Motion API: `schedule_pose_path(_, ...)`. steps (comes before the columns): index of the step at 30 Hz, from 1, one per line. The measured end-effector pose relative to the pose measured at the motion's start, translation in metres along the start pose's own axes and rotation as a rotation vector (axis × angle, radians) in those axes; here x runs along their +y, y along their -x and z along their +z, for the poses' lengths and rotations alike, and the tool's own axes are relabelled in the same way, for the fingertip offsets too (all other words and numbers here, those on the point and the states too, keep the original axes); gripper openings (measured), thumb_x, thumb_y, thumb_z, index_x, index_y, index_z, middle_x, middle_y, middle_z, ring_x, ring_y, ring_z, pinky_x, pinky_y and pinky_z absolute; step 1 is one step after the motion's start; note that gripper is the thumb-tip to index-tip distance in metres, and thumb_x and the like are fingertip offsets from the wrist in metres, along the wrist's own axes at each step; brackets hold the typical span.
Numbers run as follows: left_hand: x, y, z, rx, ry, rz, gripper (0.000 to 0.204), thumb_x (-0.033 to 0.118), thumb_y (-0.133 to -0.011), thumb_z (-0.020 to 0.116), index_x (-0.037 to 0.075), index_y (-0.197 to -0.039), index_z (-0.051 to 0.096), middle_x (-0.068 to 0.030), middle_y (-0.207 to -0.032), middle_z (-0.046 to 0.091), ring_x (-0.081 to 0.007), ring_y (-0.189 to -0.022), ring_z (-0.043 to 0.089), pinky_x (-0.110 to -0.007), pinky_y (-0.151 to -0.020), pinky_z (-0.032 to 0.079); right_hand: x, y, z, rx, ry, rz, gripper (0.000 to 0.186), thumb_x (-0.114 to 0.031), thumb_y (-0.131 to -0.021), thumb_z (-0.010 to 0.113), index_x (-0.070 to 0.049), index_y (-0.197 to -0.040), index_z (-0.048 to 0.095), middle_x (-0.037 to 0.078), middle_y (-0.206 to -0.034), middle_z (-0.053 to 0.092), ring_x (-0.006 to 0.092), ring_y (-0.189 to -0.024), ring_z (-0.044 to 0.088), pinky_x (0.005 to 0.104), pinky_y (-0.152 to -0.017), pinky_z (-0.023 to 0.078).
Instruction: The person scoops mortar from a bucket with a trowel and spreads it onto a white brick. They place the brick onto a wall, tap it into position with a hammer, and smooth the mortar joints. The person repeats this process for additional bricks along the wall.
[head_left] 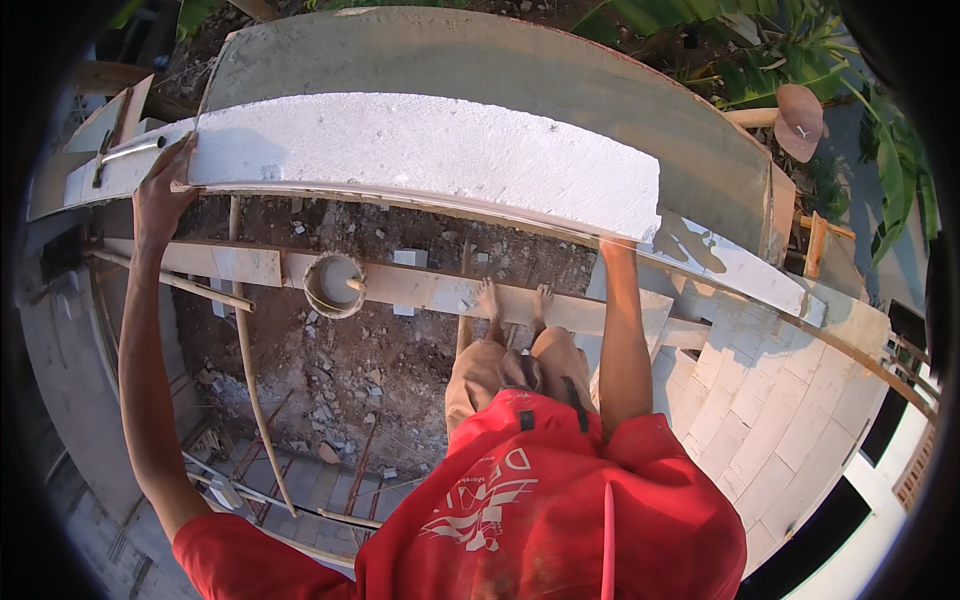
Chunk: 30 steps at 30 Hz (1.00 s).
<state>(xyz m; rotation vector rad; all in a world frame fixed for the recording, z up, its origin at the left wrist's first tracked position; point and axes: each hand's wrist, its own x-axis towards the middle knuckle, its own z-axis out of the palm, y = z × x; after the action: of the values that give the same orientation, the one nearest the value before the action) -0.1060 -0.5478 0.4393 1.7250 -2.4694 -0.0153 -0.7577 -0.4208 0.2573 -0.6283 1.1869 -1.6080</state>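
Observation:
A long white aerated concrete block lies along the top of the wall in front of me. At its left end my left hand is closed, with the fingers up against the end face. My right hand is under the block's near lower edge towards the right end; its fingers are hidden by the block. Left of my left hand, a hammer with a metal tube handle rests on another white block. Wet grey mortar is smeared on the white blocks to the right.
My bare feet stand on a narrow wooden plank high above rubble ground. A mortar-stained bucket sits on it. Bamboo poles cross below left. A grey slab lies beyond the wall; a cap hangs far right.

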Motion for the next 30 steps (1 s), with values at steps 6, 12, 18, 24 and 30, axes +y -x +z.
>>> schedule_pose_path(6,-0.005,0.001,0.002,-0.002,0.007,-0.007,0.084,0.003,-0.067,0.087,0.027,-0.142,0.060,-0.0012,-0.143,0.061,-0.0246,-0.127,0.061,-0.038,-0.105,0.053,0.004,0.006,-0.005,-0.003,-0.006,0.026,0.051,-0.033,-0.103,0.049,-0.002,-0.143,0.051,0.011,-0.140,0.056,0.0220,-0.133,0.051,0.0390,-0.110,0.042)
schedule_pose_path(12,-0.002,0.001,0.002,-0.008,-0.028,-0.034,0.085,0.003,-0.066,0.087,0.029,-0.141,0.060,0.0011,-0.144,0.060,-0.0233,-0.126,0.062,-0.038,-0.105,0.054,0.004,0.009,-0.007,-0.012,-0.017,0.042,0.053,-0.035,-0.104,0.047,-0.002,-0.144,0.048,0.012,-0.142,0.054,0.0226,-0.134,0.050,0.0393,-0.110,0.043)
schedule_pose_path(18,-0.002,0.000,0.000,-0.005,-0.007,-0.029,0.084,0.001,-0.066,0.086,0.028,-0.141,0.061,0.0036,-0.145,0.059,-0.0216,-0.128,0.061,-0.036,-0.105,0.055,0.005,0.009,-0.010,-0.017,-0.033,0.045,0.054,-0.037,-0.105,0.044,-0.002,-0.146,0.046,0.013,-0.144,0.053,0.0232,-0.135,0.050,0.0396,-0.110,0.043)
schedule_pose_path(24,-0.005,0.002,0.001,-0.014,-0.006,-0.045,0.081,-0.002,-0.069,0.083,0.028,-0.141,0.061,0.0042,-0.144,0.059,-0.0213,-0.130,0.059,-0.037,-0.106,0.053,0.006,0.016,-0.013,-0.028,-0.049,0.069,0.056,-0.039,-0.105,0.042,-0.003,-0.148,0.043,0.014,-0.145,0.052,0.0239,-0.136,0.049,0.0399,-0.110,0.044)
schedule_pose_path(30,-0.010,0.000,0.002,-0.029,-0.084,-0.037,0.079,0.004,-0.069,0.086,0.028,-0.140,0.062,0.0033,-0.141,0.062,-0.0223,-0.128,0.060,-0.037,-0.106,0.053,0.006,0.015,-0.016,-0.021,-0.063,0.072,0.058,-0.041,-0.106,0.039,-0.003,-0.150,0.041,0.015,-0.147,0.050,0.0245,-0.136,0.049,0.0402,-0.110,0.044)
